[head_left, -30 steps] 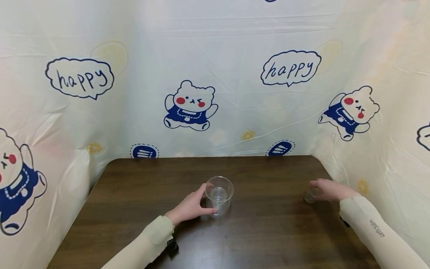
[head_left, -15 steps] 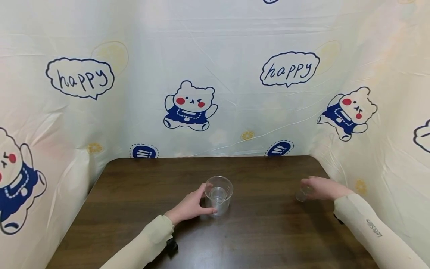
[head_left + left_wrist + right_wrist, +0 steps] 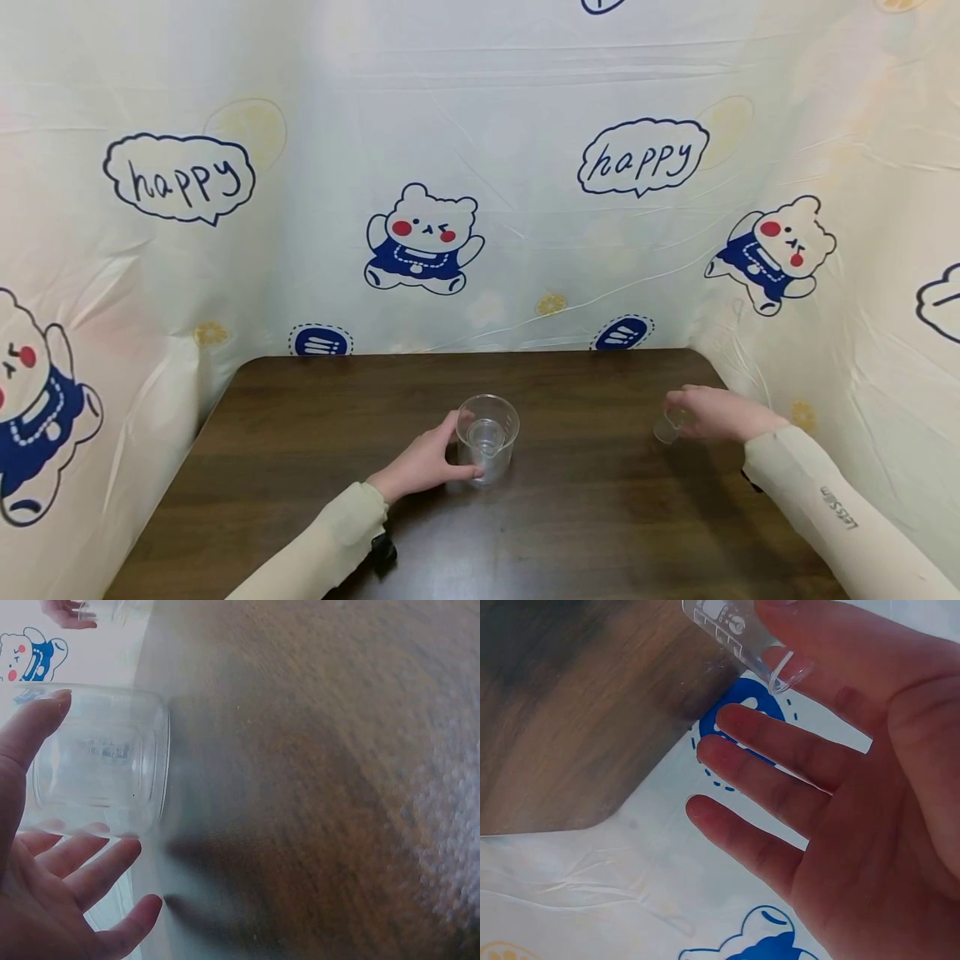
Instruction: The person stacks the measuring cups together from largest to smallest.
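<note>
My left hand (image 3: 427, 462) holds a large clear glass beaker (image 3: 506, 458), thumb on one side and fingers on the other. Inside that beaker sits a smaller glass vessel (image 3: 486, 435). In the left wrist view, the nested glass (image 3: 105, 761) lies between thumb and fingers, and the little finger stays apart from it. Over at the right of the table, my right hand (image 3: 716, 412) pinches a small clear beaker (image 3: 664, 430) between thumb and index finger. White scale marks show on this small beaker (image 3: 727, 630) in the right wrist view, where the other fingers are stretched out.
Both beakers are over a dark brown wooden table (image 3: 360, 392) with rounded far corners. A pale curtain (image 3: 525, 100) printed with bears and "happy" bubbles hangs along the back and both sides, close to the right forearm.
My right hand has shifted left and slightly away from me, carrying the small beaker, which now leans a little more. The left hand and the large beaker stay in place.
</note>
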Demonstrator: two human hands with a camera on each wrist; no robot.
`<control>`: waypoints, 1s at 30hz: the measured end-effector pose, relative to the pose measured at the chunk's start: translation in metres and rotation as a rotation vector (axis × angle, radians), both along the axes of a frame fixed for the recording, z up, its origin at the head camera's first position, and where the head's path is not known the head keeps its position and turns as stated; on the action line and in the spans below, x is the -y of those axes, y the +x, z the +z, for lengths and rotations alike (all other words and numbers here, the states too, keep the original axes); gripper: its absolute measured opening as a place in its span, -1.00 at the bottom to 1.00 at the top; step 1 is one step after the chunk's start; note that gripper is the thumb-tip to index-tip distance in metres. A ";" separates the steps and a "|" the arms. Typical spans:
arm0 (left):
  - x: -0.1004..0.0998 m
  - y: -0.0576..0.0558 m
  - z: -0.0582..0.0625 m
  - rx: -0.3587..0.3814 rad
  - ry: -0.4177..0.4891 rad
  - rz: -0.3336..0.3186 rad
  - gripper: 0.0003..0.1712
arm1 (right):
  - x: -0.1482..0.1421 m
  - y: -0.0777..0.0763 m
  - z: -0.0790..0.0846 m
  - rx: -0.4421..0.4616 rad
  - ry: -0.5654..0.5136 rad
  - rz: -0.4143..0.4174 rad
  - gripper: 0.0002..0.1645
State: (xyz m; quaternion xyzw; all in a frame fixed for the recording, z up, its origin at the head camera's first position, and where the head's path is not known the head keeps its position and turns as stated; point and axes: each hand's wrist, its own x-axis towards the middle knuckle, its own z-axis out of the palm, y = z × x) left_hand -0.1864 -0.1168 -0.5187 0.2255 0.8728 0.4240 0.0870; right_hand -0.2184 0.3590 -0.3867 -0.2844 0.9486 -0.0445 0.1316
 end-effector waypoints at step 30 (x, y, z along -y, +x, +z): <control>0.001 0.000 0.000 0.010 -0.005 -0.001 -0.02 | 0.042 0.004 0.024 -0.087 0.020 0.087 -0.69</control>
